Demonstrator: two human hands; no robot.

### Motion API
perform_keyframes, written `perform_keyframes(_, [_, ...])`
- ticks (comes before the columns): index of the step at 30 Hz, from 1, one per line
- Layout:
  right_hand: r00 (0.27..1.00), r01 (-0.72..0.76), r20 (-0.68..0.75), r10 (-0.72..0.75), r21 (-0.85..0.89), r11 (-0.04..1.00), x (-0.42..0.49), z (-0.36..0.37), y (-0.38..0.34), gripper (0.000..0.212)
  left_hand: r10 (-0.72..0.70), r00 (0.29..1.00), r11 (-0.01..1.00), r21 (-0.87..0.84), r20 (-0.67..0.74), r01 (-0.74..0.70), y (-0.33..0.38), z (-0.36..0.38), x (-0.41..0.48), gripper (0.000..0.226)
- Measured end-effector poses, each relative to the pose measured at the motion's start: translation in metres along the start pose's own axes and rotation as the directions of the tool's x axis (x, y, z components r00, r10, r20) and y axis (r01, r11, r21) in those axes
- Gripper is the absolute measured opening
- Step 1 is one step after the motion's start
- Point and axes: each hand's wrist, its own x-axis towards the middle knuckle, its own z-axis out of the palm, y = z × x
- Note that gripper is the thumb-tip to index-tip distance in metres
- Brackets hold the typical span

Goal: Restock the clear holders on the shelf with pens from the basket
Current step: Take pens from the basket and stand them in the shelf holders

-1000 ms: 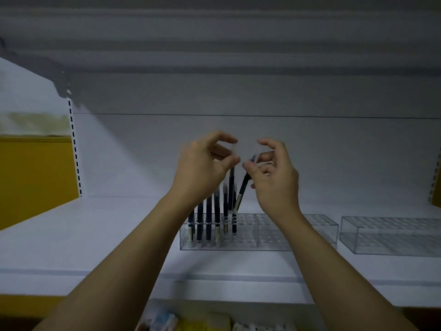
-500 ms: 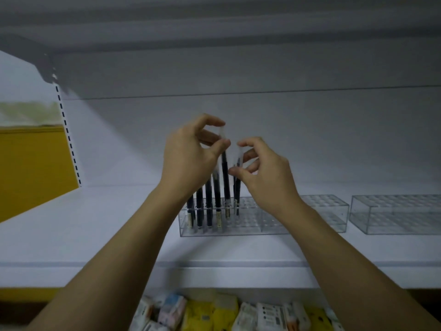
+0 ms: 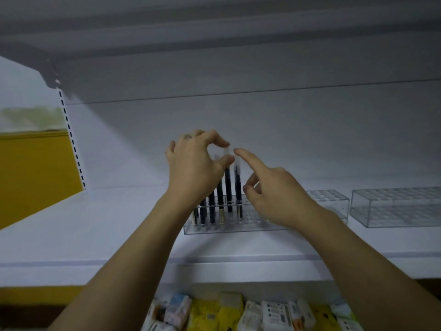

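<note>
We found the left hand (image 3: 195,168) pinching the clear cap of a pen (image 3: 228,185) between thumb and forefinger. The pen stood upright in the holder (image 3: 238,229), near the left end, in a row of dark pens (image 3: 211,209). The right hand (image 3: 274,197) held nothing that we could see. Its forefinger reached out to the top of the next pen (image 3: 238,187), just right of the pinched one, and its other fingers were loosely curled. We could not tell whether the fingertip touched that cap or stopped just short.

We judged the step to be seating these two pens. To do it well, we would keep each pen upright over its hole and press straight down on the cap, never sideways. The holder looked light and loose on the shelf (image 3: 95,230), so a slanting push might slide it or tip the row. We would let go only once the tip sat at the bottom.

The basket was out of view, so we could not say how many pens remained. The left hand covered the tops of the pens at the left, which made the count uncertain. The right hand hid the holder's middle. The clear caps were faint against the pale wall. A second holder (image 3: 396,211) stood well apart to the right, cut off by the edge. Packets (image 3: 229,311) below the shelf were blurred.
</note>
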Motion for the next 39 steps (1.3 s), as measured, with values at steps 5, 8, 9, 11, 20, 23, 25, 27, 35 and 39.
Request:
perform_keyframes(5, [1.0, -0.024, 0.018, 0.024, 0.002, 1.0, -0.002, 0.001, -0.001, 0.078, -0.01, 1.0, 0.999, 0.044, -0.003, 0.011, -0.001, 0.002, 0.003, 0.022])
perform_keyframes(8, [0.999, -0.036, 0.024, 0.036, 0.012, 0.999, -0.002, 0.0, -0.001, 0.08, -0.024, 0.999, 0.996, 0.088, 0.047, 0.02, -0.003, 0.003, 0.008, 0.022])
perform_keyframes(9, [0.999, -0.04, 0.028, 0.04, 0.018, 0.999, -0.002, -0.001, 0.0, 0.081, -0.025, 0.996, 0.993, 0.115, 0.08, 0.016, -0.003, 0.004, 0.009, 0.022])
perform_keyframes(11, [0.998, -0.048, 0.051, 0.047, 0.03, 0.998, 0.0, -0.003, 0.0, 0.082, -0.013, 0.992, 0.988, 0.153, 0.126, -0.006, -0.004, 0.005, 0.007, 0.022])
perform_keyframes(20, [0.991, -0.094, 0.101, 0.091, 0.022, 0.995, -0.01, -0.01, -0.008, 0.092, 0.129, 0.99, 0.953, 0.268, 0.064, -0.142, -0.005, -0.011, -0.014, 0.043])
perform_keyframes(23, [0.996, -0.08, 0.036, 0.082, -0.043, 0.996, -0.018, -0.021, -0.011, 0.09, 0.187, 0.982, 0.945, 0.267, 0.041, -0.191, -0.003, -0.022, -0.025, 0.044])
perform_keyframes(25, [0.997, -0.079, 0.01, 0.08, -0.093, 0.992, -0.029, -0.029, -0.014, 0.084, 0.202, 0.978, 0.941, 0.264, 0.058, -0.21, 0.0, -0.027, -0.037, 0.044])
perform_keyframes(27, [0.997, -0.078, 0.006, 0.08, -0.142, 0.987, -0.044, -0.033, -0.018, 0.08, 0.225, 0.972, 0.936, 0.263, 0.071, -0.236, 0.003, -0.03, -0.052, 0.044])
perform_keyframes(35, [0.994, -0.112, -0.038, 0.106, -0.202, 0.973, -0.123, -0.03, -0.03, 0.074, 0.265, 0.959, 0.931, 0.233, 0.1, -0.281, 0.019, -0.026, -0.13, 0.037])
perform_keyframes(39, [0.99, -0.136, -0.054, 0.127, -0.242, 0.961, -0.163, -0.019, -0.028, 0.068, 0.269, 0.951, 0.935, 0.195, 0.151, -0.295, 0.025, -0.015, -0.17, 0.035])
